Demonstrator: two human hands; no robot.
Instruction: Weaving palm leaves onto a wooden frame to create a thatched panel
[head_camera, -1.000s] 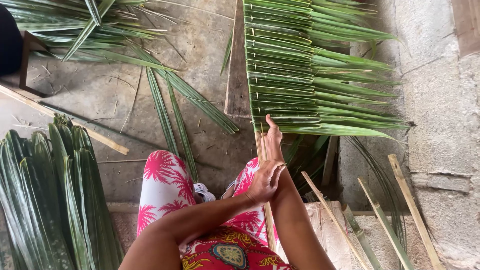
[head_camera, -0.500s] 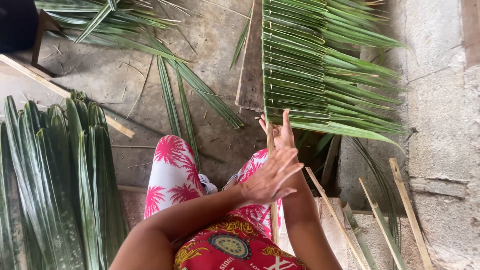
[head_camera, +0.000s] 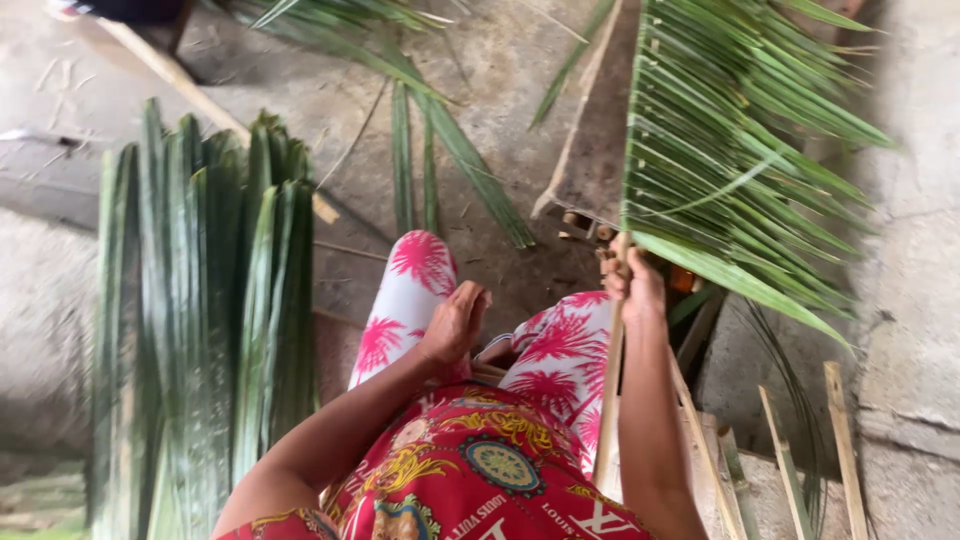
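Head view, looking down: the woven palm-leaf panel (head_camera: 730, 170) fans out ahead of the person's knees, its leaflets folded over a thin wooden lath (head_camera: 612, 380) that runs back toward the lap. The right hand (head_camera: 632, 282) is at the panel's near edge, its grip curled tight around the lath just where the last broad leaflet bends over it. The left hand (head_camera: 456, 322) sits off the panel, resting over the left knee with its fingers loosely cupped and nothing visible in them.

Judging by the look, the panel is light but floppy: the leaflets are thin, springy and smooth, likely to slide along the lath or split lengthwise if yanked. The lath is the stiff part, so that seems the sensible place to take hold, close to the newest fold, as the right hand does.

Left of the panel, across bare concrete floor (head_camera: 500, 80), a thick bundle of folded green leaflets (head_camera: 200, 300) lies in a stack. Loose fronds (head_camera: 440, 140) trail between bundle and panel. Spare wooden slats (head_camera: 790, 470) lie below the panel, beside a rough wall (head_camera: 910, 300).
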